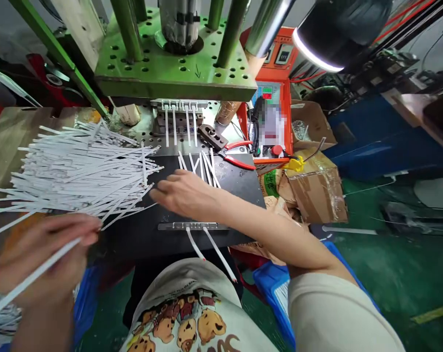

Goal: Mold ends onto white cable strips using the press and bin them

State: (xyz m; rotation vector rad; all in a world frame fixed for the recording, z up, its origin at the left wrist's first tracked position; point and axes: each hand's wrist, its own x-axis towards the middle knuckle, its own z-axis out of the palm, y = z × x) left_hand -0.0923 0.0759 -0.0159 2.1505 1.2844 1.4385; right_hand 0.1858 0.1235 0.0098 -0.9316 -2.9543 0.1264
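Note:
My left hand (pixel 56 259), at the lower left, is closed around a long, thin white strip (pixel 31 286). Beside it lies a large heap of similar white strips (pixel 82 171). Over the black work surface, my right hand (pixel 184 195) is near the heap's right-hand ends; its curled fingers are blurred, and whatever lies under them is hidden. In front of my body, a narrow metal fixture (pixel 166 227) holds two white strips (pixel 217 252) with reddish tips hanging over the edge. Several loose white strips (pixel 206 168) lie just beyond my right hand.
A green press plate (pixel 177 85) stands above a metal mould (pixel 157 120) with several white strips sticking out. Red-handled pliers (pixel 239 163) lie near a dark metal clamp (pixel 211 137). An orange control box (pixel 286 117) and cardboard boxes (pixel 316 188) are at right.

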